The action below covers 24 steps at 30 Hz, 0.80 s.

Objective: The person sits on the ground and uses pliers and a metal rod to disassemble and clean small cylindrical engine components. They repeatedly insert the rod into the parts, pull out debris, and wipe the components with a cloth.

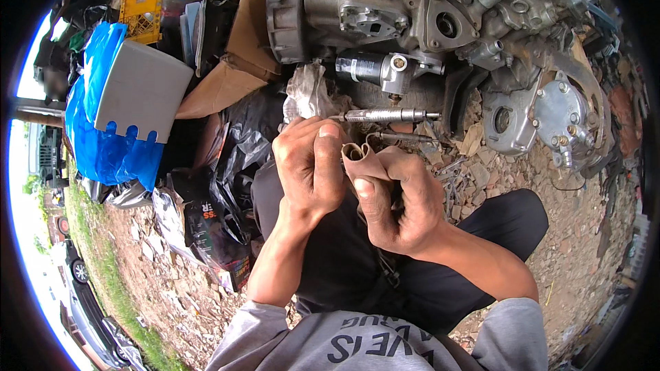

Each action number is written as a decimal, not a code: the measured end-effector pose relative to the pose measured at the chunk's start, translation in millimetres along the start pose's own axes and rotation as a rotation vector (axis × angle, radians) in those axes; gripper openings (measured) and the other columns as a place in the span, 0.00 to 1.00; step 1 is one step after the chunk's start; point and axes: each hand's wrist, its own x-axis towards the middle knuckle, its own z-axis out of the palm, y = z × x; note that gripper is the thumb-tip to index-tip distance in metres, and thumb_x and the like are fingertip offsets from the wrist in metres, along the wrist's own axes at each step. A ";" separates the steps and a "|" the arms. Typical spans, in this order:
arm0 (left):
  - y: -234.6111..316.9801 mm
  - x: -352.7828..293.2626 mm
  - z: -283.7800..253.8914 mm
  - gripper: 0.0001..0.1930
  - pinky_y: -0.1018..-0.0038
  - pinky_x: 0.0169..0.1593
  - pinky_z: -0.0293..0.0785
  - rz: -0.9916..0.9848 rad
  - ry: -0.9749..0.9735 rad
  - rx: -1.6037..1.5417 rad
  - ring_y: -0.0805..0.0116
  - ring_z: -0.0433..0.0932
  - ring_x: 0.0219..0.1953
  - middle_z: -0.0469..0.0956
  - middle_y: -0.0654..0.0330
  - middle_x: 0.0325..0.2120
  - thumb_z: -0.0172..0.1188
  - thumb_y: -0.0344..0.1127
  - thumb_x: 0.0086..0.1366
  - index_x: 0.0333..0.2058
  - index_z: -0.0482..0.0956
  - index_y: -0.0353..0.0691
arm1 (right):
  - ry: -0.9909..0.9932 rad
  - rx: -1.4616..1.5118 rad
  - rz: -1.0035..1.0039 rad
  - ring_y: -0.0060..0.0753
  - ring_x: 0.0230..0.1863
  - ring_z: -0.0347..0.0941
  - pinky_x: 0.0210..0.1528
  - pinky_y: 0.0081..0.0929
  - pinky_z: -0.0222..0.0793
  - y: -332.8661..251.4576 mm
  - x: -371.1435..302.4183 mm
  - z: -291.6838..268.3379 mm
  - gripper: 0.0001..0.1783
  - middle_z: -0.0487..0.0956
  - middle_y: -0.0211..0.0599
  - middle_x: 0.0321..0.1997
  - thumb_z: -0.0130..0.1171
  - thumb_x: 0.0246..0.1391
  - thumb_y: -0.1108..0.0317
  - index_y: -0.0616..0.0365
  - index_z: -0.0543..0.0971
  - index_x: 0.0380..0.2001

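Note:
My left hand [308, 168] is closed, thumb pressed against the curled fingers, on the thin end of a slim stepped metal shaft [385, 115]. The shaft points right, its bright body narrowing to a small tip. Close beside it, my right hand [405, 199] grips a folded brown sheet that looks like sandpaper [363, 163], its upper edge curled into loops. The sheet is apart from the shaft's visible body. Just beyond the shaft lies a black-and-silver cylindrical part with a metal fitting [397, 74]. Crumpled clear plastic [307, 91] sits behind my left hand.
A large grey engine [385, 0] fills the far side. At right lies a metal housing cover [560, 113] on stony ground [584, 233]. To the left are a cardboard box [237, 62], black plastic bags [240, 144], a grey panel with blue plastic [141, 89] and a yellow crate [143, 0].

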 end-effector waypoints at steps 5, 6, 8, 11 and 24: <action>-0.5 -0.3 -0.7 0.16 0.61 0.24 0.58 -0.023 0.009 0.023 0.52 0.64 0.15 0.66 0.52 0.13 0.47 0.30 0.65 0.16 0.67 0.33 | 0.010 -0.024 -0.035 0.38 0.23 0.78 0.25 0.30 0.72 3.5 10.9 0.6 0.10 0.79 0.41 0.30 0.61 0.61 0.72 0.63 0.72 0.40; 0.4 0.8 -2.0 0.16 0.62 0.24 0.58 -0.030 0.004 0.036 0.52 0.65 0.15 0.67 0.52 0.13 0.47 0.30 0.65 0.17 0.68 0.33 | 0.018 0.051 0.058 0.37 0.24 0.78 0.25 0.29 0.72 6.1 7.0 -0.1 0.09 0.79 0.41 0.31 0.61 0.62 0.72 0.64 0.72 0.41; 7.1 3.1 -2.2 0.17 0.63 0.24 0.58 -0.029 0.011 0.028 0.56 0.66 0.16 0.69 0.53 0.14 0.46 0.32 0.66 0.17 0.69 0.33 | 0.009 0.147 0.177 0.35 0.26 0.79 0.27 0.28 0.73 11.0 -0.6 -7.8 0.09 0.80 0.41 0.33 0.60 0.63 0.71 0.64 0.73 0.42; 7.6 1.4 -3.6 0.20 0.66 0.23 0.56 -0.038 -0.012 0.024 0.61 0.65 0.16 0.69 0.53 0.15 0.44 0.37 0.68 0.18 0.67 0.31 | -0.034 0.165 0.189 0.34 0.29 0.80 0.31 0.28 0.74 12.8 -1.2 -14.9 0.09 0.81 0.40 0.35 0.58 0.64 0.71 0.64 0.74 0.43; -1.2 2.7 -0.2 0.18 0.62 0.25 0.62 0.021 -0.006 0.009 0.51 0.67 0.15 0.68 0.53 0.12 0.48 0.30 0.67 0.17 0.71 0.34 | -0.231 0.089 -0.058 0.46 0.30 0.78 0.32 0.34 0.72 8.3 25.8 -21.8 0.11 0.77 0.40 0.33 0.62 0.60 0.74 0.59 0.74 0.44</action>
